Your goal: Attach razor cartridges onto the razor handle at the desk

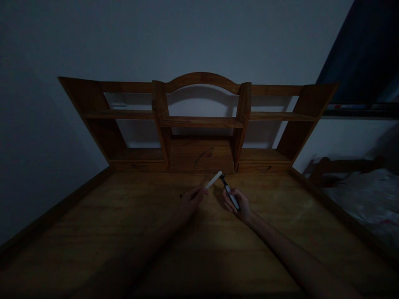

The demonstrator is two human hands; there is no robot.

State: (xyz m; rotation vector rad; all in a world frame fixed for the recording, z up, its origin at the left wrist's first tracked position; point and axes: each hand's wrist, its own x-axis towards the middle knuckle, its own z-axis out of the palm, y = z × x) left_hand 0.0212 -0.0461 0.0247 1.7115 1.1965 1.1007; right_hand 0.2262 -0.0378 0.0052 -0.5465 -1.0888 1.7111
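My left hand point(191, 198) is closed around a slim white stick point(213, 179), which slants up and to the right over the wooden desk. A small dark tip point(181, 195) pokes out on the other side of that hand; whether it belongs to the stick I cannot tell. My right hand point(239, 202) grips a black and grey handled tool point(231, 197) with a small dark head at its upper end. That head is very close to the white stick's far end; in this dim light I cannot tell whether they touch. The tool's exact kind is unclear.
Under both hands lies the wooden desktop point(124, 216). A wooden shelf unit point(202, 121) with low drawers stands along its back, against a pale wall point(199, 37). To the right are a dark window or curtain point(361, 54) and a pale crumpled heap point(368, 199).
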